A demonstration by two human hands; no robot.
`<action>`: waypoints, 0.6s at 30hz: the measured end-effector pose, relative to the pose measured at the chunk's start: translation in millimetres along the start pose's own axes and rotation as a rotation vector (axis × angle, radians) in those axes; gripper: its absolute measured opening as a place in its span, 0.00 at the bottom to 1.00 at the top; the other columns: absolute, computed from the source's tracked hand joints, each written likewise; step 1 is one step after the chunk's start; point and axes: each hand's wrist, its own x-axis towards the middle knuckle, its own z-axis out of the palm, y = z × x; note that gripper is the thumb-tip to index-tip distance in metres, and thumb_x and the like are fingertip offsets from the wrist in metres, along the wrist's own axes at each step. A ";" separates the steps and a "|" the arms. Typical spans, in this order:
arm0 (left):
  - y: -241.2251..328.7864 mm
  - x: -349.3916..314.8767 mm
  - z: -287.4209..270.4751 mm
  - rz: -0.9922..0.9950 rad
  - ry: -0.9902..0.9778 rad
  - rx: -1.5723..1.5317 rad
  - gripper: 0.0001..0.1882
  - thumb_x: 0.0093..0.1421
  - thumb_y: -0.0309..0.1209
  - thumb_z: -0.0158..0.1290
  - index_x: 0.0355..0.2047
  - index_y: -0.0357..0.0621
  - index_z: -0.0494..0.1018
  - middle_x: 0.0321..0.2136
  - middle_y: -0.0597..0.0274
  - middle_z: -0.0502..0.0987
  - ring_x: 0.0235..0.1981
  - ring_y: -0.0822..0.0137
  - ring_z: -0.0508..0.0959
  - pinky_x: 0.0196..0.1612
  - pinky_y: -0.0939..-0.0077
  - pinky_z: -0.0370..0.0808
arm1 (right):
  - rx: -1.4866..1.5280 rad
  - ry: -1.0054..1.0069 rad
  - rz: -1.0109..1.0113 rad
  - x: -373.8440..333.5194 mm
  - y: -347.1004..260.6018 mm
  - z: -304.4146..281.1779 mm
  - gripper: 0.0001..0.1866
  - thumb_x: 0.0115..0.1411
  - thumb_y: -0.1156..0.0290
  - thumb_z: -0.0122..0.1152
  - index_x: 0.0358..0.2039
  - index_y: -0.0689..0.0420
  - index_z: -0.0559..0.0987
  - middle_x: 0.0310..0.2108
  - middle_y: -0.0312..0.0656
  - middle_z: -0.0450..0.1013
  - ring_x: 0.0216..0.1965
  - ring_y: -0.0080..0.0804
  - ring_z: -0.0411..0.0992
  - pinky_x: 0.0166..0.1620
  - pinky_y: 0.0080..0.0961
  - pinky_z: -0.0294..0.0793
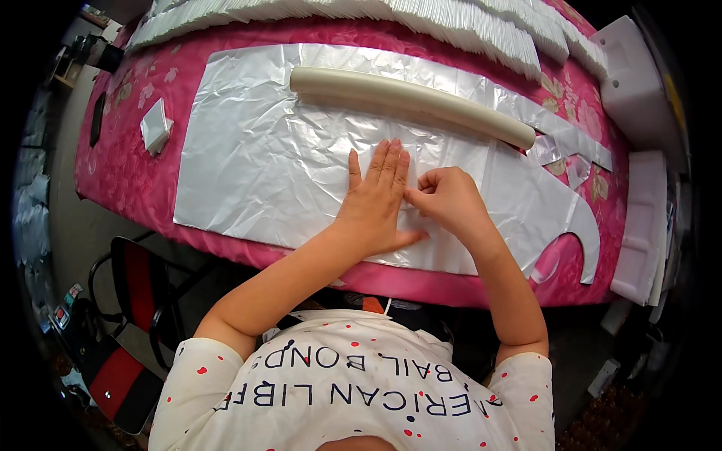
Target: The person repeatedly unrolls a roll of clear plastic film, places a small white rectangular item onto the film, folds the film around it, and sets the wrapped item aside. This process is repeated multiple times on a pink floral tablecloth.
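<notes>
A large, thin, shiny white plastic sheet [248, 150], shaped like an apron with straps and a curved cutout at its right end, is spread over the table. My left hand [376, 199] lies flat on the middle of it, fingers stretched out and pointing away from me. Just right of those fingertips, my right hand [451, 197] is closed in a pinch low over the plastic. What sits between its thumb and finger is too small to make out. Beyond both hands a long cream-coloured tube [410, 99] rests across the sheet.
A pink flowered cloth [135, 184] covers the table. Long rows of stacked white folded sheets [444, 26] line the far edge. A small white folded stack [156, 126] and a dark flat object [98, 119] lie left. White foam boxes [639, 83] stand right; red-and-black chairs [139, 289] stand lower left.
</notes>
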 end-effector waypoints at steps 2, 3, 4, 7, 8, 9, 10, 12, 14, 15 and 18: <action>-2.1 -0.3 -0.8 0.007 0.014 -0.023 0.62 0.41 0.65 0.53 0.61 0.27 0.44 0.63 0.38 0.45 0.66 0.47 0.41 0.63 0.47 0.33 | -0.152 0.138 -0.099 -10.0 -3.3 4.1 0.11 0.45 0.64 0.63 0.21 0.61 0.79 0.18 0.44 0.74 0.21 0.35 0.74 0.27 0.27 0.72; -2.8 -0.4 1.9 0.024 0.042 -0.047 0.62 0.41 0.64 0.54 0.61 0.27 0.43 0.63 0.39 0.44 0.66 0.47 0.41 0.63 0.46 0.33 | -0.192 0.160 -0.093 -14.0 -6.8 3.5 0.10 0.43 0.65 0.65 0.20 0.59 0.79 0.19 0.44 0.75 0.24 0.39 0.74 0.29 0.30 0.72; -3.6 -0.6 4.2 0.040 0.071 -0.071 0.62 0.41 0.63 0.55 0.61 0.27 0.42 0.63 0.39 0.44 0.66 0.48 0.41 0.63 0.46 0.33 | -0.248 0.164 -0.099 -14.5 -6.4 3.2 0.11 0.42 0.65 0.66 0.20 0.60 0.79 0.18 0.44 0.74 0.23 0.39 0.74 0.29 0.30 0.72; -8.9 -0.7 5.6 0.070 0.082 -0.083 0.61 0.42 0.66 0.52 0.62 0.28 0.43 0.63 0.38 0.44 0.66 0.47 0.40 0.64 0.48 0.33 | -0.410 0.160 -0.108 -17.3 -4.7 -2.1 0.11 0.41 0.67 0.67 0.23 0.60 0.79 0.19 0.43 0.74 0.23 0.39 0.73 0.29 0.31 0.72; -9.5 -1.7 5.7 0.071 0.107 -0.095 0.61 0.42 0.65 0.52 0.62 0.30 0.42 0.63 0.38 0.43 0.66 0.47 0.40 0.64 0.49 0.33 | -0.455 0.148 -0.102 -20.0 -6.3 -6.2 0.11 0.41 0.67 0.66 0.25 0.59 0.79 0.20 0.43 0.74 0.24 0.39 0.73 0.30 0.32 0.72; -9.3 -2.2 5.1 0.072 0.133 -0.106 0.61 0.42 0.65 0.52 0.63 0.32 0.41 0.63 0.39 0.42 0.66 0.47 0.40 0.64 0.51 0.33 | -0.501 0.137 -0.099 -21.9 -8.0 -9.1 0.11 0.42 0.67 0.66 0.26 0.59 0.79 0.21 0.43 0.75 0.25 0.39 0.73 0.31 0.32 0.72; -9.2 -3.2 3.5 0.070 0.160 -0.115 0.61 0.42 0.64 0.53 0.63 0.34 0.41 0.63 0.39 0.41 0.66 0.47 0.39 0.64 0.52 0.33 | -0.563 0.192 -0.156 -22.5 -8.4 -8.0 0.13 0.42 0.67 0.65 0.28 0.59 0.79 0.24 0.43 0.75 0.28 0.40 0.73 0.33 0.33 0.72; -12.9 -9.1 -4.6 0.042 0.270 -0.195 0.57 0.45 0.59 0.55 0.64 0.38 0.40 0.64 0.40 0.37 0.66 0.47 0.38 0.64 0.53 0.34 | -0.681 0.304 -0.267 -22.2 -5.2 -2.2 0.15 0.43 0.67 0.65 0.33 0.59 0.78 0.29 0.43 0.75 0.33 0.40 0.73 0.37 0.33 0.71; -21.2 -22.2 -14.6 0.006 0.355 -0.311 0.51 0.48 0.50 0.57 0.63 0.40 0.43 0.63 0.40 0.40 0.65 0.48 0.41 0.64 0.56 0.40 | -0.638 0.384 -0.545 -14.4 -12.1 3.1 0.18 0.45 0.66 0.64 0.37 0.61 0.76 0.36 0.45 0.74 0.41 0.42 0.71 0.45 0.34 0.68; -25.6 -34.2 -19.0 -0.011 0.386 -0.389 0.46 0.50 0.45 0.57 0.62 0.40 0.46 0.62 0.40 0.45 0.65 0.50 0.46 0.63 0.57 0.44 | -0.615 0.427 -0.679 -8.6 -16.0 5.4 0.19 0.47 0.66 0.63 0.38 0.63 0.75 0.40 0.46 0.73 0.44 0.43 0.70 0.49 0.35 0.67; -34.1 -80.6 -28.4 -0.211 0.163 -1.101 0.24 0.58 0.27 0.51 0.54 0.36 0.63 0.51 0.46 0.69 0.53 0.61 0.69 0.55 0.69 0.65 | -0.615 0.421 -0.880 19.4 -15.0 27.6 0.28 0.53 0.59 0.58 0.50 0.64 0.69 0.53 0.51 0.65 0.57 0.45 0.60 0.61 0.38 0.54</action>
